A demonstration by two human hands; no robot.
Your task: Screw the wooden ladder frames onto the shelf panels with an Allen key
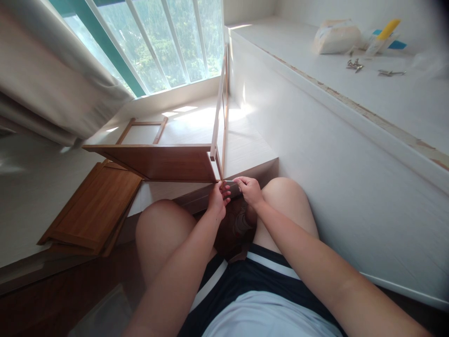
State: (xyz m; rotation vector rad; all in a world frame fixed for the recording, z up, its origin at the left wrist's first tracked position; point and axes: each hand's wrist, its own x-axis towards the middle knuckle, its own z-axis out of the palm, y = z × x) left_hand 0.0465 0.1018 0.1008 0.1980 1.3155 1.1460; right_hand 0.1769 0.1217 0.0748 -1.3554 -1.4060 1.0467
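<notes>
Braces brown panel corner against upright frame just above the knees, within easy reach. Pinches that corner with left hand to steady it. Grips thin metal piece at the joint with right hand; key or screw, can't tell.

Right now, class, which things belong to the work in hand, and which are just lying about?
In hand: left hand, right hand, small metal piece, wooden panel, upright frame.
Lying about, untouched: stacked panels, flat frame, white bag, yellow tube, metal fittings.
</notes>
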